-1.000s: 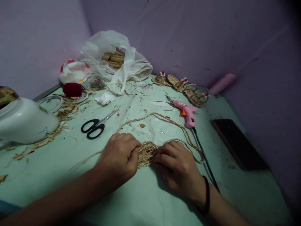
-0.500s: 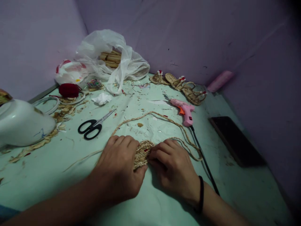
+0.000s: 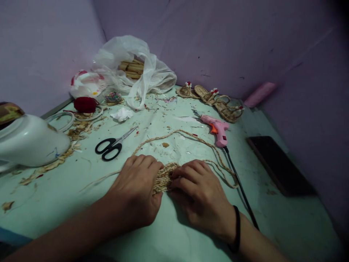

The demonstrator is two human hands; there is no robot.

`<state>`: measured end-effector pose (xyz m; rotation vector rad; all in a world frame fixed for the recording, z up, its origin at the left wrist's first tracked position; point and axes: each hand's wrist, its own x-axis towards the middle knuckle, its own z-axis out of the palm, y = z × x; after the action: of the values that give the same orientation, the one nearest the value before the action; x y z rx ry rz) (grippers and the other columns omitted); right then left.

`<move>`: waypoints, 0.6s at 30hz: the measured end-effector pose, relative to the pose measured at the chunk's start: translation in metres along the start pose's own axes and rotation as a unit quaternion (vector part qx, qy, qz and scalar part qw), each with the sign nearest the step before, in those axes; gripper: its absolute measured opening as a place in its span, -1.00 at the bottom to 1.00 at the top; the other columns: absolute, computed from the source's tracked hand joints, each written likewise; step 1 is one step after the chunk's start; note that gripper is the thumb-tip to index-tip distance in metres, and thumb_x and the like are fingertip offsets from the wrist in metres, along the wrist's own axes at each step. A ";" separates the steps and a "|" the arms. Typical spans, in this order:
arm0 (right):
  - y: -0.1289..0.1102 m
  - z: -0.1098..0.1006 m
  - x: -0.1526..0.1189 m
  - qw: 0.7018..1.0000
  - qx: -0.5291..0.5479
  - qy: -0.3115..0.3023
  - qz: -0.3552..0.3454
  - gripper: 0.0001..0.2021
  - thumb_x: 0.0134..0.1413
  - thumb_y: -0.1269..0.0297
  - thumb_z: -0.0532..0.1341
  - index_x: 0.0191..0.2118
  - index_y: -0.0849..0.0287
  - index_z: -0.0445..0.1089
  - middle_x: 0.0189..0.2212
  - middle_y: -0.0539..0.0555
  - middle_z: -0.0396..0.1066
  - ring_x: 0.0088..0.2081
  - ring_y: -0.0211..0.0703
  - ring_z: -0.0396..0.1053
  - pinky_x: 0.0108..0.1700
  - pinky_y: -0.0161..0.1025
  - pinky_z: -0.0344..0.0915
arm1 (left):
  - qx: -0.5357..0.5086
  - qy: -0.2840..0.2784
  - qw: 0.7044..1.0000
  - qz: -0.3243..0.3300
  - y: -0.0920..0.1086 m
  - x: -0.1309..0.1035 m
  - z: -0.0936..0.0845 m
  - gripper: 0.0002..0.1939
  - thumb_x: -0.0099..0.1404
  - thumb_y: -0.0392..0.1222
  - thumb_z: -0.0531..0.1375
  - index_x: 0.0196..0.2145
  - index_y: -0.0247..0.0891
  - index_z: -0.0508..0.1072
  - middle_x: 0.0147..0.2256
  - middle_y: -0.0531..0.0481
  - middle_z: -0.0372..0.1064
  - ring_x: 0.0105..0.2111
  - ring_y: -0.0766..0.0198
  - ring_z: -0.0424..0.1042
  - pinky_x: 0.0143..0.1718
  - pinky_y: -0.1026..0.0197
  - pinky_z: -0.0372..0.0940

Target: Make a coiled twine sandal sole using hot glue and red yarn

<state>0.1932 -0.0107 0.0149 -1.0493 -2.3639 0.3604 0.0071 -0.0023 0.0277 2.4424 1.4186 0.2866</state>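
Observation:
Between my hands is a small woven sole of tan braided fibre (image 3: pixel 163 179), partly hidden by my fingers. My left hand (image 3: pixel 137 187) is closed around its left part, thumb along the near edge. The fingers of my right hand (image 3: pixel 197 193) are bent and pinch its right edge; a dark band circles that wrist. A loose braided cord (image 3: pixel 178 131) loops over the table beyond my hands, and its thin tail stretches out left of my left hand. Black-handled scissors (image 3: pixel 112 148) lie open to the left. A pink glue gun (image 3: pixel 216 129) rests at the right.
Small woven sandals (image 3: pixel 211 95) with red and white beads lie by the wall. A white plastic bag (image 3: pixel 160 74) holds dry stalks. Dark red yarn (image 3: pixel 85 104), a white vessel (image 3: pixel 29 142) and plant scraps are at left; a phone (image 3: pixel 278 163) and the glue gun's cable (image 3: pixel 241 185) are at right.
My right fingers have shifted slightly over the woven sole, covering more of it and hiding the small red spot. The whole view has moved a little, so things appear farther right.

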 end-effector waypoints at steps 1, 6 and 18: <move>0.000 0.002 0.001 1.000 -0.004 -0.005 -0.005 -0.92 -0.01 0.42 0.16 -0.37 0.19 0.39 -0.32 0.06 0.43 -0.29 -0.10 0.25 -0.21 -0.07 0.12 | 0.010 -0.003 1.000 -0.003 0.002 -0.001 0.001 -0.71 0.02 -0.26 0.11 -0.23 -0.31 0.34 -0.28 -0.14 0.28 -0.21 0.02 0.23 -0.05 -0.12 0.11; 0.000 0.007 0.002 0.999 -0.033 -0.011 -0.022 -0.90 -0.09 0.46 0.16 -0.38 0.23 0.40 -0.36 0.10 0.41 -0.33 -0.11 0.23 -0.12 -0.03 0.13 | 0.076 0.031 0.996 -0.022 0.012 -0.002 0.002 -0.77 0.05 -0.24 0.08 -0.31 -0.36 0.37 -0.33 -0.18 0.26 -0.23 -0.02 0.23 -0.03 -0.17 0.07; 0.000 0.015 0.003 0.999 0.002 0.028 -0.017 -0.89 -0.08 0.45 0.16 -0.42 0.22 0.43 -0.40 0.10 0.42 -0.37 -0.12 0.24 -0.25 -0.10 0.20 | 0.067 0.006 0.998 0.010 0.006 0.006 0.003 -0.84 0.03 -0.24 0.09 -0.39 -0.32 0.36 -0.37 -0.14 0.28 -0.27 0.03 0.24 -0.07 -0.09 0.10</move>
<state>0.1830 -0.0089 0.0034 -1.0025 -2.3272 0.3189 0.0162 -0.0004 0.0277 2.5678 1.4626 0.2179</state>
